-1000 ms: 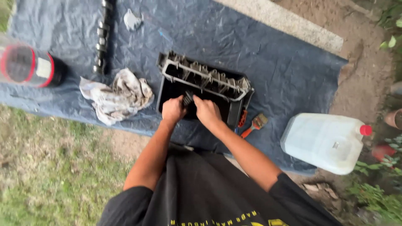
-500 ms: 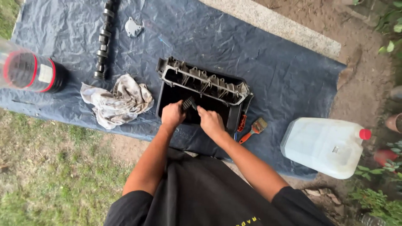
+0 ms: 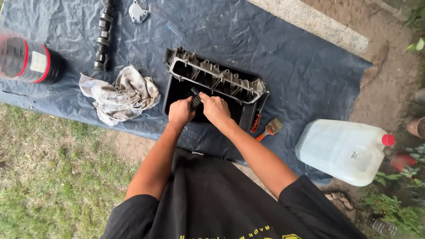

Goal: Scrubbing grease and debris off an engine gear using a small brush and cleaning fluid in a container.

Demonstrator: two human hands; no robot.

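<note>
Outdoors, on patchy grass (image 3: 48,177) and bare dirt, a dark blue tarp (image 3: 292,57) is spread flat on the ground, with a pale concrete strip (image 3: 310,24) running along its far edge. At the far left a dark bottle with red bands (image 3: 26,59) lies on its side on the tarp. Just to its right a camshaft (image 3: 102,37) lies lengthwise, with a small grey metal cover (image 3: 138,11) near its far end, and a crumpled, stained rag (image 3: 119,94) sits nearer the person. At the middle, a metal engine part (image 3: 217,77) stands tilted in a black tray (image 3: 177,90). Both hands are over the tray: the left hand (image 3: 180,110) and the right hand (image 3: 215,108) are closed together around a small dark brush-like tool (image 3: 195,98), just in front of the engine part. Right of the tray an orange-handled brush (image 3: 271,128) lies on the tarp, and a white plastic jug with a red cap (image 3: 345,150) lies at the tarp's edge, beside green plants (image 3: 398,212).
</note>
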